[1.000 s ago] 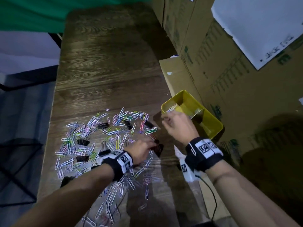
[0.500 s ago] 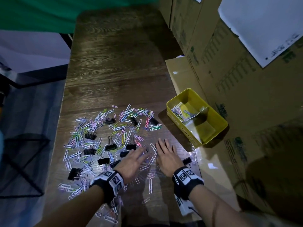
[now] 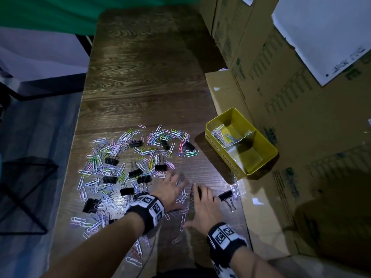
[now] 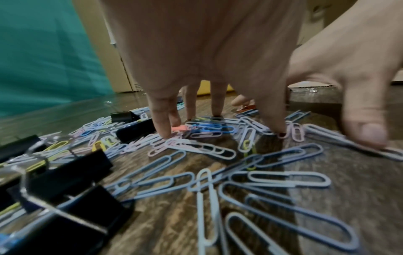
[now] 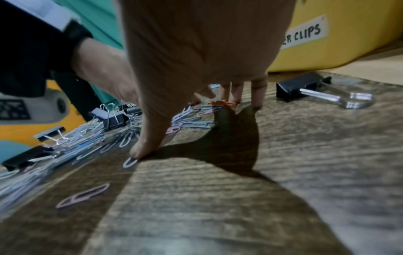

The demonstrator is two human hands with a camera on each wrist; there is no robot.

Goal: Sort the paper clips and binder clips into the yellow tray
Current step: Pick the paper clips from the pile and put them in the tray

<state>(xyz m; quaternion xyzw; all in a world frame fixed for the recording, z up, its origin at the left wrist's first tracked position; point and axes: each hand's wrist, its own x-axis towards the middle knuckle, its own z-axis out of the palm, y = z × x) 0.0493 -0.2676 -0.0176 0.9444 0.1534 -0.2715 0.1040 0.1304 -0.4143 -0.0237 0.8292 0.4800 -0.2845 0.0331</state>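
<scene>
Coloured paper clips [image 3: 120, 163] and black binder clips [image 3: 111, 161] lie scattered over the wooden table's near half. My left hand [image 3: 172, 187] [image 4: 218, 120] rests with spread fingers on paper clips at the pile's right edge and holds nothing. Just to its right, my right hand [image 3: 202, 203] [image 5: 196, 96] lies flat, its thumb pressing on a pale clip [image 5: 130, 162]. One binder clip [image 3: 225, 195] [image 5: 305, 88] lies beside the right hand's little finger. The yellow tray [image 3: 222, 155] [image 5: 348, 34] stands further right; paper clips [image 3: 221, 134] lie in its far compartment.
Tall cardboard boxes [image 3: 301, 117] wall off the right side, and flat cardboard [image 3: 224, 93] lies under the tray. The table [image 3: 144, 77] stretches away to a green cloth [image 3: 60, 15]. A black wire frame [image 3: 26, 177] stands on the floor beyond the left edge.
My right hand has come back from over the tray and now lies flat on the table beside the left hand. The left hand has spread its fingers over the clips.
</scene>
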